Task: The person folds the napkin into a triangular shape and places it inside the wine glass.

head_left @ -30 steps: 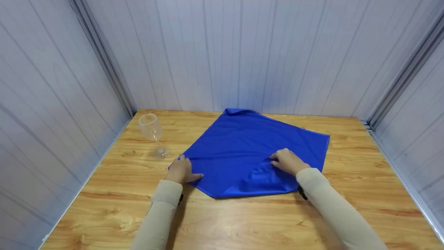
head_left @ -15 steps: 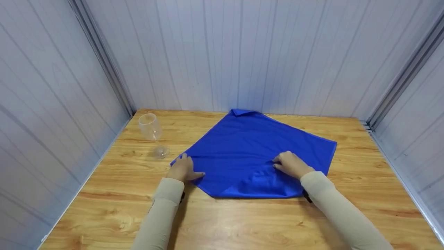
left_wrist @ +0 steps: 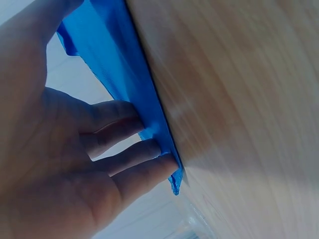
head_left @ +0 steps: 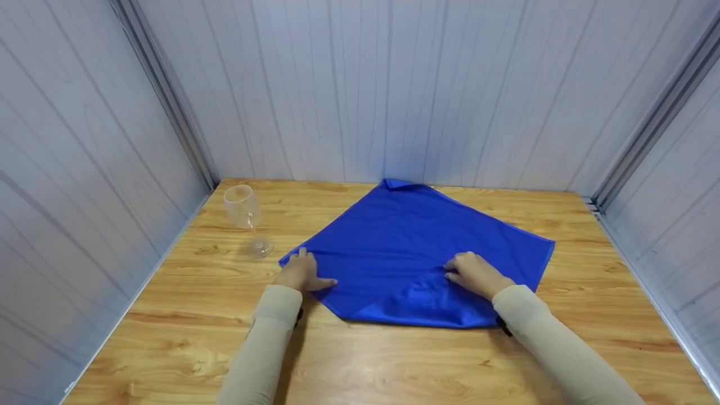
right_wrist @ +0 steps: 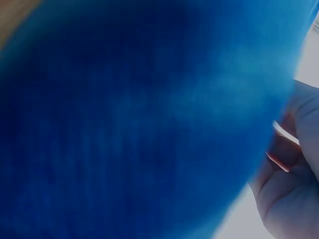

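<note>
A blue cloth (head_left: 388, 230) lies spread on the wooden table, its near right part folded over toward the middle. My left hand (head_left: 299, 273) rests on the cloth's left corner. In the left wrist view its fingers (left_wrist: 134, 164) are stretched out, fingertips pressing the cloth's edge, thumb spread apart. My right hand (head_left: 475, 273) pinches the raised, folded-over part of the cloth between thumb and fingers. In the right wrist view, blue fabric fills most of the picture and hides the fingertips of that hand (right_wrist: 294, 189).
A clear wine glass (head_left: 244, 211) stands upright at the back left, beyond my left hand. Pale panel walls (head_left: 360, 84) close off the back and both sides of the table (head_left: 394, 365). One far cloth corner is turned over near the back wall.
The cloth has shifted to the right, its right corner also coming nearer to me. My right hand has moved slightly right and toward me with the fold; my left hand has shifted slightly right.
</note>
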Tool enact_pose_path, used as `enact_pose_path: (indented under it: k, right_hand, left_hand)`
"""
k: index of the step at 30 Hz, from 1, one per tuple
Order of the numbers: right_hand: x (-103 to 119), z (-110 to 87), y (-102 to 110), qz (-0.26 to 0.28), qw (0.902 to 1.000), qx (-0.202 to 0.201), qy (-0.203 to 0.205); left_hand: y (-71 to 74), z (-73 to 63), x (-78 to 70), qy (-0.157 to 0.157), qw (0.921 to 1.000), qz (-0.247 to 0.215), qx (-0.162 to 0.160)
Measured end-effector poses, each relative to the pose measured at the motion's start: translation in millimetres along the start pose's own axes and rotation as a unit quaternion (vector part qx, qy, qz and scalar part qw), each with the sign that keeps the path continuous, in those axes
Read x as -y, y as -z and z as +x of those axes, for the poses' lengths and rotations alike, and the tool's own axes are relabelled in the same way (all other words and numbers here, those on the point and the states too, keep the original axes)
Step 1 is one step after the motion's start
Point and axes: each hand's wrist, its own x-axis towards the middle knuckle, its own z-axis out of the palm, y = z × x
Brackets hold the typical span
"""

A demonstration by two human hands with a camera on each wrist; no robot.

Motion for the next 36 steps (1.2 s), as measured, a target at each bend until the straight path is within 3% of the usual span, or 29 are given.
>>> enact_pose_path:
  k: [14, 24, 36]
  right_hand:
    - [6.8, -7.3, 0.0, -0.021, 0.9998, 0.006, -0.004]
    - [9.4, -15.0, -1.9, -0.033, 0.9989, -0.028, 0.017]
    - [10.8, -16.4, -0.7, -0.012, 0.9998, -0.013, 0.005]
  left_hand:
    - [4.5, 8.1, -0.4, -0.012, 0.9998, -0.004, 0.014]
    - [5.9, 11.7, -1.4, -0.016, 0.9996, -0.013, 0.020]
    - [5.6, 13.5, 0.3, -0.018, 0.9991, -0.019, 0.033]
